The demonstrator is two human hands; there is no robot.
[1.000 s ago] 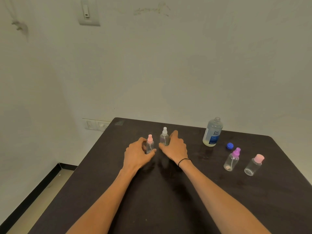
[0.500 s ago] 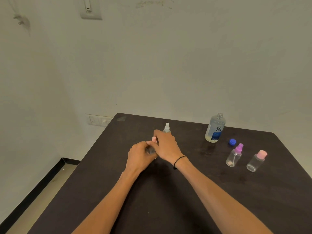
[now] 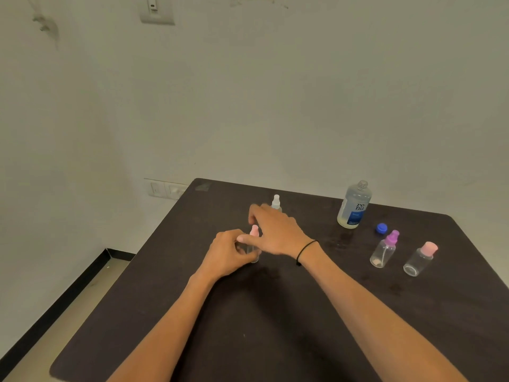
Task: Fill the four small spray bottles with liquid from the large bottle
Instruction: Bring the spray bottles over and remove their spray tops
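A: What's changed, L to R?

B: Left hand [image 3: 225,256] has the same grip as a sec ago, fingers curled round the body of the pink-top spray bottle [image 3: 254,245], which stands on the tabletop [image 3: 275,326] mid-left. Right hand [image 3: 278,232] has come off the white-top bottle [image 3: 276,202] & moved left over the pink one; thumb lies by its neck, other fingers loosely spread above. Can't tell if it's pinching the top yet.

A: So?

B: Looks like the pink top is abt to be unscrewed, i.e. 1st bottle being opened. White-top one now stands free, just behind the right hand.

A: Rest?

B: Unmoved. Large bottle [image 3: 354,205] far right, uncapped, its blue cap [image 3: 381,228] near it. Purple-top bottle [image 3: 384,249] & pink-cap bottle [image 3: 420,259] further right, nearer. Both look empty, so filling seems not yet begun.
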